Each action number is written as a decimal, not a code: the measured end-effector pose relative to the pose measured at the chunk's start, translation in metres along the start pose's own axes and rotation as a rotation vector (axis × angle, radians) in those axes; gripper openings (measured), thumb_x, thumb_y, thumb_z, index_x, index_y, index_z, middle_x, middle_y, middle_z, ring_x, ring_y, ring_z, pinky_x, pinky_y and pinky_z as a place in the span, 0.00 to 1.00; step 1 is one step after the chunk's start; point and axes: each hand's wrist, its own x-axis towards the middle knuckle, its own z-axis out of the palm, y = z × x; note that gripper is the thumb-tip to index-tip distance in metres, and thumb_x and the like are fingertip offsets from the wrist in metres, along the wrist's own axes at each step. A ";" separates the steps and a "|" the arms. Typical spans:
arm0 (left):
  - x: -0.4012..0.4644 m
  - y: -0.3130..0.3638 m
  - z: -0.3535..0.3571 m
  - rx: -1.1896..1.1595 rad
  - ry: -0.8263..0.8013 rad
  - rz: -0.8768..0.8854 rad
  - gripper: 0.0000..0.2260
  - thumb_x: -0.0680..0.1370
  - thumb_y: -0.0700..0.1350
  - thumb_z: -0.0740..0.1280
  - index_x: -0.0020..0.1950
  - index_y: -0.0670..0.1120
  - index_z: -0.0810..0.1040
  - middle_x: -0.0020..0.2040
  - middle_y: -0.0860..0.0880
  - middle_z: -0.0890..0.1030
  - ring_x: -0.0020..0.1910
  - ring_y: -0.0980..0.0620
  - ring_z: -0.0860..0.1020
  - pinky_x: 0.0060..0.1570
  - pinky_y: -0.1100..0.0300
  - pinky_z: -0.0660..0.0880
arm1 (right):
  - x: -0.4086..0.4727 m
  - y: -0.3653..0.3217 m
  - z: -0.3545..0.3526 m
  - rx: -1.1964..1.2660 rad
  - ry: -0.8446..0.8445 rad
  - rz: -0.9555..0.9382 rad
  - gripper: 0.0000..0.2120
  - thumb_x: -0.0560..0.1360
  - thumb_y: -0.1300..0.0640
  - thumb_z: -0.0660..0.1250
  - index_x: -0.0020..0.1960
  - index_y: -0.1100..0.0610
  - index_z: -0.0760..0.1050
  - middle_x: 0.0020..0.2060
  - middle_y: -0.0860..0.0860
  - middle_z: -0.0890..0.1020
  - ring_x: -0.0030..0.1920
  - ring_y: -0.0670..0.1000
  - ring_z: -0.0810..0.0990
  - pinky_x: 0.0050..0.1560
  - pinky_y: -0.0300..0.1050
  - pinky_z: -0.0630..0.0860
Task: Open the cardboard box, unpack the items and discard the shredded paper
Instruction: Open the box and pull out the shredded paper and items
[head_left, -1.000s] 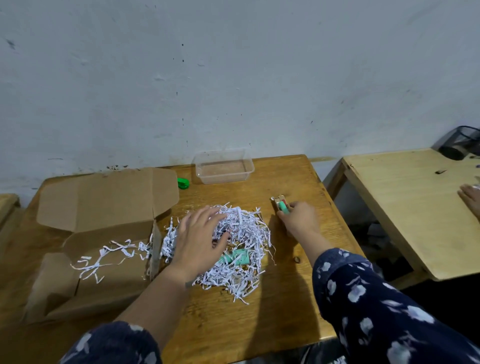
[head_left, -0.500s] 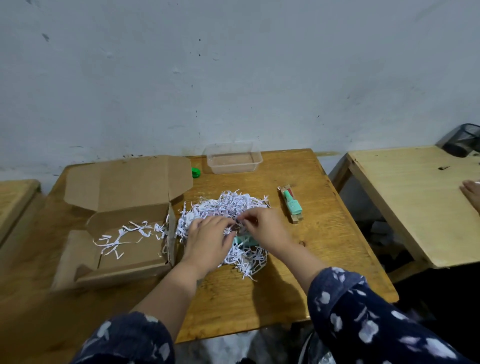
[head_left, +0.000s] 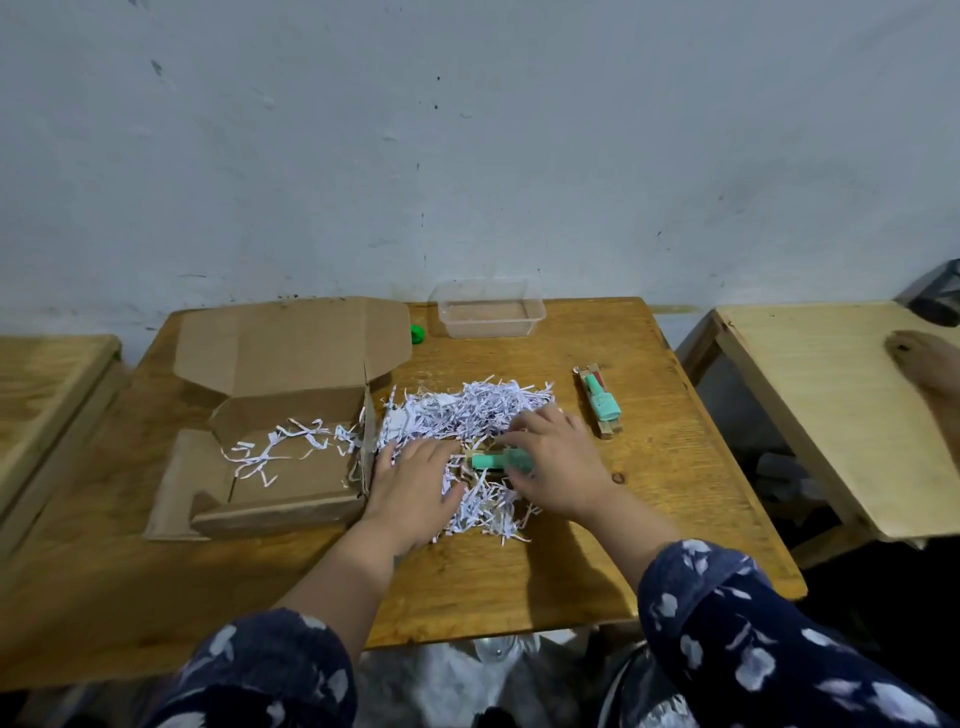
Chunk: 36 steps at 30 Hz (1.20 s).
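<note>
Mint-green item (head_left: 500, 460) under right hand (head_left: 558, 467) amid shredded paper (head_left: 457, 415).

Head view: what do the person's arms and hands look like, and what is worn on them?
Both hands, the left hand and the right hand, are bare: no gloves, and no rings or watch that I can make out. Each arm wears a dark navy sleeve with a pale petal-like print; the left sleeve is pushed up, baring more forearm than the right sleeve.

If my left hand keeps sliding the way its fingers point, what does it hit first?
Probably the mint green item half buried in the white shredded paper pile; the left hand already lies flat on that paper, fingers aimed up and right. The right hand sits just beyond. Depth is unclear.
</note>
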 end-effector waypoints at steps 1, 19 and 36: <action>0.000 0.001 0.000 0.007 -0.007 -0.002 0.24 0.80 0.56 0.58 0.75 0.53 0.59 0.74 0.54 0.65 0.75 0.54 0.58 0.75 0.47 0.45 | 0.003 -0.005 -0.001 -0.013 -0.032 -0.020 0.19 0.75 0.48 0.62 0.66 0.47 0.72 0.59 0.45 0.76 0.61 0.50 0.69 0.61 0.48 0.61; 0.028 0.058 -0.029 -0.491 0.079 -0.037 0.34 0.74 0.60 0.66 0.76 0.57 0.54 0.64 0.52 0.76 0.64 0.47 0.73 0.66 0.45 0.67 | 0.038 -0.002 -0.045 1.209 0.195 0.640 0.13 0.68 0.56 0.76 0.49 0.61 0.79 0.42 0.55 0.83 0.38 0.49 0.81 0.42 0.40 0.77; 0.055 0.045 -0.007 -0.025 0.223 0.084 0.20 0.80 0.51 0.57 0.73 0.57 0.62 0.76 0.55 0.61 0.76 0.54 0.55 0.75 0.47 0.44 | 0.019 0.103 -0.036 0.617 0.234 1.022 0.19 0.73 0.50 0.71 0.61 0.55 0.77 0.46 0.53 0.84 0.36 0.49 0.82 0.32 0.47 0.81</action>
